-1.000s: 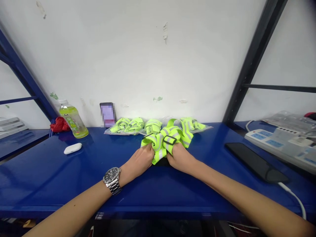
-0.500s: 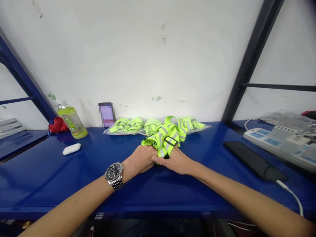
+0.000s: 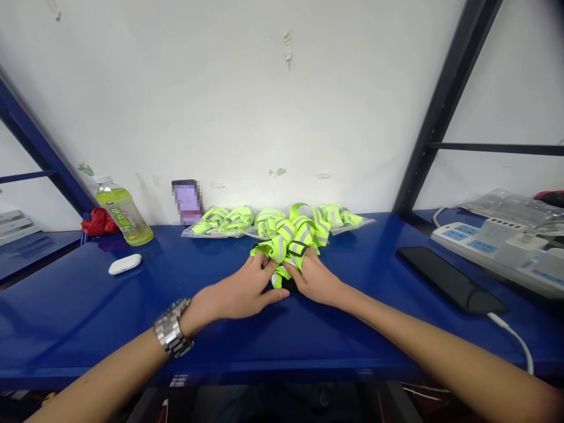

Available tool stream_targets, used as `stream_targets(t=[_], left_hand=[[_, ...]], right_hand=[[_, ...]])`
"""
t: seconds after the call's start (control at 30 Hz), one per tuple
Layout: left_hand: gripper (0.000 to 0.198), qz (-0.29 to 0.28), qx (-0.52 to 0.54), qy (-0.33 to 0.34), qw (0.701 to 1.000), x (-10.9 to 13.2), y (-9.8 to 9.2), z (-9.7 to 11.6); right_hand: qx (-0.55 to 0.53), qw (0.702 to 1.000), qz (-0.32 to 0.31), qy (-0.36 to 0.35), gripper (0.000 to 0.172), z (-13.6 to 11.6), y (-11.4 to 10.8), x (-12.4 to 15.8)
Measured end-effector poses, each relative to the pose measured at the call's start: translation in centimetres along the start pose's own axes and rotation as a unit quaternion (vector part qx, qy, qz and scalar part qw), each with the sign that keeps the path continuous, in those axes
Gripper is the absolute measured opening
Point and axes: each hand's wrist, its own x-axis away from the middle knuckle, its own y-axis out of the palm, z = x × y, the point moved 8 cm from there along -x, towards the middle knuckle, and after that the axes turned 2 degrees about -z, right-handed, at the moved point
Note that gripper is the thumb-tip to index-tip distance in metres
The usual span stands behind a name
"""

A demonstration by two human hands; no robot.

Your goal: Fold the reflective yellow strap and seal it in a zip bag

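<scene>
The left hand [image 3: 244,291] is loosely open, its thumb apart from bent fingers touching the neon strap bundle [image 3: 281,245]; whether those fingertips grip it I cannot tell. The right hand [image 3: 318,279] is closed on the bundle's right side, just beside a black buckle [image 3: 298,248]. The bundle lies mid-surface, well back from the front edge of the blue surface [image 3: 273,346], which both forearms cross. Bagged straps [image 3: 231,221] line the back edge against the wall [image 3: 282,111], near behind the bundle, so room that way is tight. Sideways there is more: a broad blue stretch runs left to a white case [image 3: 125,264] and a tilted bottle [image 3: 126,214], another right to a dark phone [image 3: 449,279] and a power strip [image 3: 480,238].
</scene>
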Motion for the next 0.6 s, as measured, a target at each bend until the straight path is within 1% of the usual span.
stream_targets(t=[0.03, 0.07, 0.13, 0.2, 0.3, 0.37, 0.43, 0.53, 0.6], left_hand=[[0.052, 0.038, -0.036, -0.008, 0.999, 0.3, 0.1, 0.3], [0.051, 0.06, -0.063, -0.006, 0.996, 0.5, 0.5, 0.7], [0.044, 0.063, -0.111, 0.025, 0.991, 0.5, 1.9, 1.6], [0.034, 0.054, -0.148, 0.049, 0.986, 0.2, 2.7, 2.3], [0.025, 0.043, -0.177, 0.051, 0.982, -0.2, 2.8, 2.2], [0.022, 0.026, -0.176, 0.057, 0.982, -0.3, 2.8, 2.0], [0.023, 0.017, -0.154, 0.062, 0.986, -0.4, 2.7, 1.6], [0.031, 0.037, -0.084, 0.06, 0.994, -0.6, 2.1, 1.3], [0.034, 0.062, -0.039, 0.05, 0.996, -0.8, 1.6, 1.3]], right_hand=[[0.01, 1.0, -0.005, 0.002, 0.038, -0.1, -0.1, 0.1], [0.019, 1.0, -0.013, 0.004, 0.037, -0.3, -0.1, 0.1], [0.034, 0.999, -0.038, -0.002, 0.036, -0.9, -0.2, 0.4], [0.049, 0.996, -0.07, -0.01, 0.036, -1.5, -0.2, 0.7], [0.067, 0.989, -0.133, -0.027, 0.032, -2.1, 0.2, 1.0], [0.066, 0.98, -0.181, -0.044, 0.03, -2.5, 0.5, 1.0], [0.068, 0.97, -0.227, -0.055, 0.03, -2.8, 0.8, 0.9], [0.087, 0.956, -0.273, -0.06, 0.03, -3.1, 0.9, 0.6], [0.094, 0.954, -0.277, -0.069, 0.027, -3.4, 0.7, 0.4]])
